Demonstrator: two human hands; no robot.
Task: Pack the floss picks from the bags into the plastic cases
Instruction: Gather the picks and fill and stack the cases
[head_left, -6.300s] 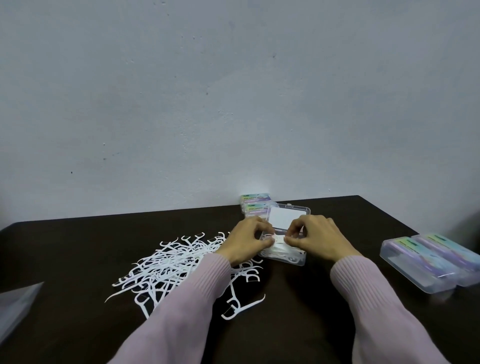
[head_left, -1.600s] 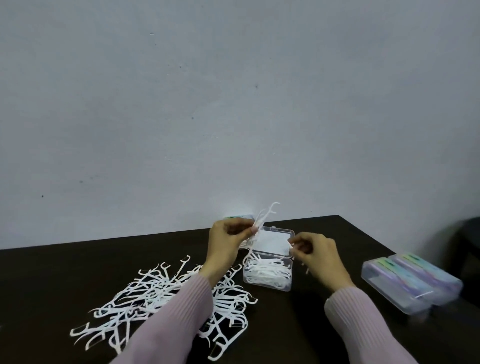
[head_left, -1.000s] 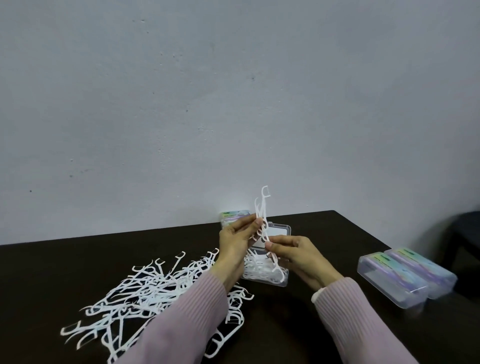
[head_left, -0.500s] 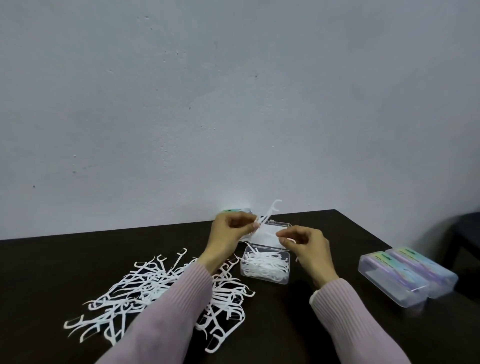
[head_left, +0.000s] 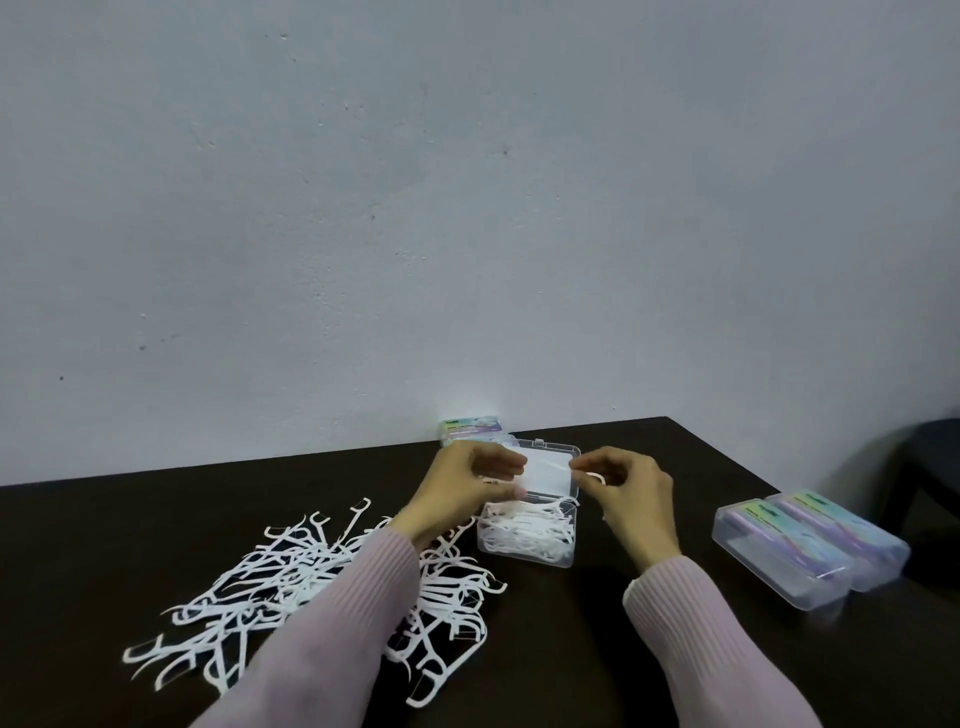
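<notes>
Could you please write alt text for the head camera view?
Two hands, left hand and right hand, hover over an open clear case of white floss picks on a dark table. Loose picks lie left, two closed cases right.

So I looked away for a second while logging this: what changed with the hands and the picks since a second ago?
Both hands came down from holding a bunch of picks upright above the open case. The left hand now pinches picks low at the case's left rim; the right hand holds one pick beside the lid. The loose pile and the two closed cases stayed put.
</notes>
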